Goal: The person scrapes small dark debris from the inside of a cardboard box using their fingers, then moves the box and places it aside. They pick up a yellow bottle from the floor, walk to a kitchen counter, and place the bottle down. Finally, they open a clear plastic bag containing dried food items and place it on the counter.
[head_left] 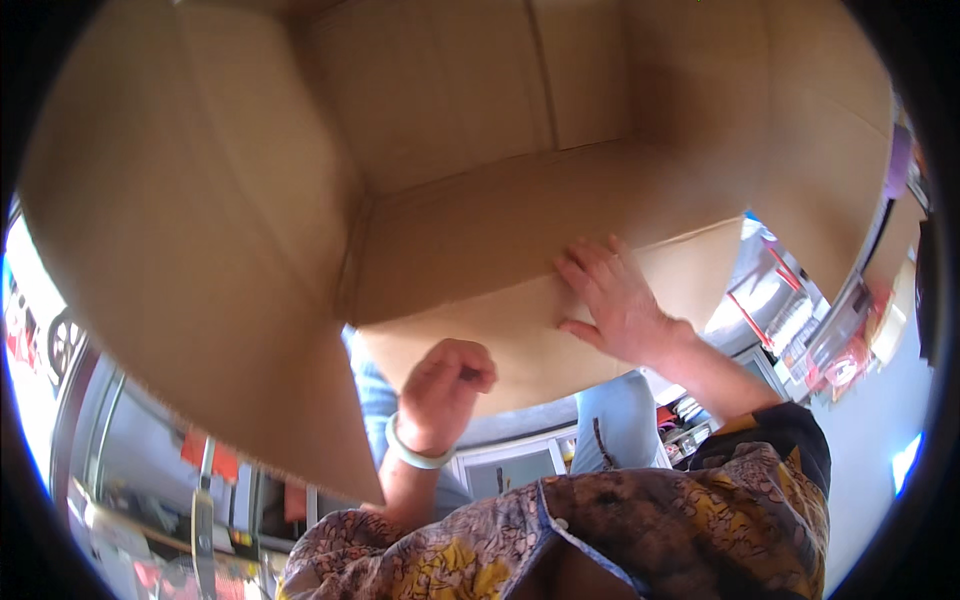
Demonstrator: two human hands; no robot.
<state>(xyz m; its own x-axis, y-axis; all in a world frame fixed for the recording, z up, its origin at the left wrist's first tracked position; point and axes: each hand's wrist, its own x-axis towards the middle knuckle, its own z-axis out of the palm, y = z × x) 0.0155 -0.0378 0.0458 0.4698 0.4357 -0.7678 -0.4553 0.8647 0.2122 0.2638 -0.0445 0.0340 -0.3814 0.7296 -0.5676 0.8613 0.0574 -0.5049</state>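
A large open cardboard box (480, 240) fills the space before me, its inner walls and folded edges showing. My right hand (622, 304) lies with spread fingers across the crease where the near flap (517, 341) meets the box. It touches the cardboard and grips nothing. My left hand (448, 390), with a pale bracelet (417, 451) at the wrist, is curled over the near flap's left part. Nothing shows in its fingers; whether it touches the flap I cannot tell. The left flap (247, 337) slants down beside my left forearm.
The right flap (817, 195) spreads outward at the right. Past it are packaged goods (847, 360) and red bars (750, 319). A metal-framed rack (105, 427) and cluttered shelving stand at lower left. My jeans-clad leg (619, 420) shows beneath the near flap.
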